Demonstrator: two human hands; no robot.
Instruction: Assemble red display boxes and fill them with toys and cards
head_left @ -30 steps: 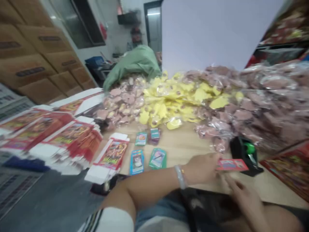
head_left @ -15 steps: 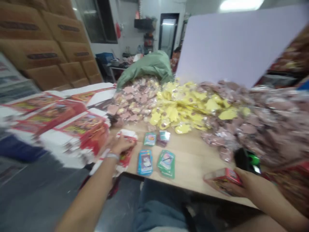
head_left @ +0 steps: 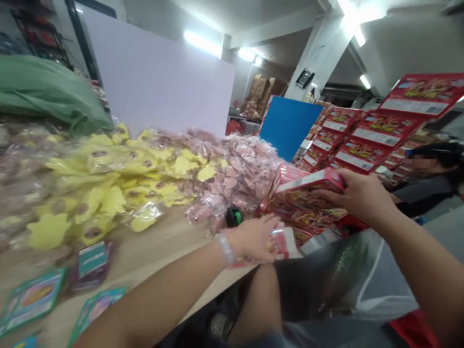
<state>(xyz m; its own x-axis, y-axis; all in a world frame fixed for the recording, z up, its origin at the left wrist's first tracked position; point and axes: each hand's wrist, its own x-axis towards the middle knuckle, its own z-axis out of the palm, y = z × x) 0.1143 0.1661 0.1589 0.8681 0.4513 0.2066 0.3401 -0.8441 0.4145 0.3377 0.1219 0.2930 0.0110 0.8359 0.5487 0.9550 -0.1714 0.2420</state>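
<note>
Our right hand (head_left: 358, 193) holds a red printed carton (head_left: 308, 188), with the fingers closed around its end, and the carton is lifted above the table. Our left hand (head_left: 250, 237) lies over a small red and white box (head_left: 281, 244) at the table edge; we cannot tell if it really grips this box. Just behind them stands a stack of red boxes (head_left: 300, 215), and a green and black tape dispenser (head_left: 234, 216) is near the left hand. On the wooden table (head_left: 155, 246) are yellow plastic bags (head_left: 108, 186), pink plastic bags (head_left: 232, 169) and printed cards (head_left: 32, 295). Farther right, a seated co-worker (head_left: 427, 183) is beside many red cartons (head_left: 362, 140).
</note>
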